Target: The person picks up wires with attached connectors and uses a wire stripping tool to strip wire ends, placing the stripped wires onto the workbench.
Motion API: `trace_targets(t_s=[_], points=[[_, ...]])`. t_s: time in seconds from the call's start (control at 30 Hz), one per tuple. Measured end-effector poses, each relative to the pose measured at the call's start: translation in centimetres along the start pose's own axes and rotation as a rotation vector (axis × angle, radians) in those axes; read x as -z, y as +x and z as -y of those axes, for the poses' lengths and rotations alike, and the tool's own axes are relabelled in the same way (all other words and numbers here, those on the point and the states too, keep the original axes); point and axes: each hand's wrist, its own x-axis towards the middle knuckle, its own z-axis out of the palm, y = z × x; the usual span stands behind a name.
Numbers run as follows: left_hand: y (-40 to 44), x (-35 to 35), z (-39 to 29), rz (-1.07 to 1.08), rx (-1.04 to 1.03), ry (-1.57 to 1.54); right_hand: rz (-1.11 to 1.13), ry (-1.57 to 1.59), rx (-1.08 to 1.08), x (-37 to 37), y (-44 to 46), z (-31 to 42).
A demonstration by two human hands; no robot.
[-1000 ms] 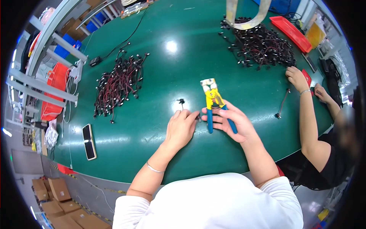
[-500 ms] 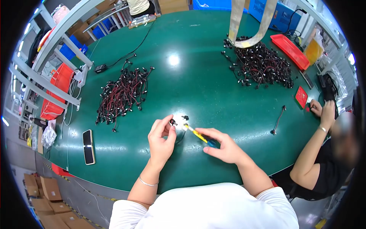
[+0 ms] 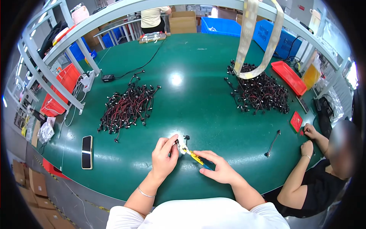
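In the head view my left hand (image 3: pixel 164 157) is closed, with thumb and fingertips pinching a small black connector (image 3: pixel 177 142) of a short cable. My right hand (image 3: pixel 219 166) is wrapped around pliers (image 3: pixel 198 158) with yellow and blue handles. Their tip points left, close to the connector and to small white pieces (image 3: pixel 183 148); whether the jaws touch anything is too small to tell. Just beyond the fingertips, another black cable end (image 3: pixel 186 137) lies on the green table (image 3: pixel 190 110).
Piles of black-and-red cables lie at left (image 3: pixel 129 107) and right (image 3: pixel 263 91). A phone (image 3: pixel 87 152) is on the left, a single cable (image 3: pixel 272 143) on the right. A person (image 3: pixel 295 179) sits at right near a small red tray (image 3: pixel 296 121). A strap loop (image 3: pixel 249 75) hangs overhead.
The camera view has tilted up, so the table appears lower. My right hand has brought the pliers' tip nearer to my left fingertips. The person at right has moved a hand lower.
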Motion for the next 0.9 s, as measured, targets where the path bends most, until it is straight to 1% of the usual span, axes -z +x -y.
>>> trace_targets(t_s=[0.1, 0.2, 0.37, 0.47, 0.5, 0.6, 0.73, 0.77, 0.83, 0.87, 0.9], points=[[0.03, 0.01, 0.02, -0.015, 0.011, -0.012, 0.016, -0.022, 0.010, -0.01, 0.01, 0.03], [0.00, 0.21, -0.10, 0.007, 0.019, -0.017, -0.010, 0.015, -0.012, -0.03, 0.02, 0.11], [0.00, 0.24, -0.34, -0.009, 0.009, -0.069, -0.036, -0.008, -0.033, 0.01, 0.16, 0.41], [-0.19, 0.17, -0.53, 0.050, 0.102, -0.222, -0.072, -0.054, -0.042, -0.17, 0.15, 0.34], [-0.28, 0.18, -0.56, 0.045, 0.108, -0.220, -0.065, -0.054, -0.044, -0.19, 0.18, 0.28], [-0.06, 0.33, -0.72, 0.116, 0.262, -0.393, -0.107, -0.072, -0.056, -0.27, 0.16, -0.09], [0.07, 0.72, -0.52, 0.147, 0.293, -0.400, -0.107, -0.126, -0.024, -0.38, 0.19, -0.15], [0.14, 0.83, -0.53, 0.152, 0.324, -0.403, -0.094, -0.117, -0.051, -0.42, 0.14, -0.14], [0.15, 0.96, -0.42, 0.176, 0.277, -0.381, -0.093, -0.138, -0.032, -0.40, 0.23, -0.04], [-0.11, 0.85, -0.24, 0.178, 0.311, -0.384, -0.093, -0.149, -0.017, -0.47, 0.17, -0.04], [-0.18, 0.69, 0.01, 0.166, 0.337, -0.452, -0.077, -0.142, -0.038, -0.53, 0.09, 0.00]])
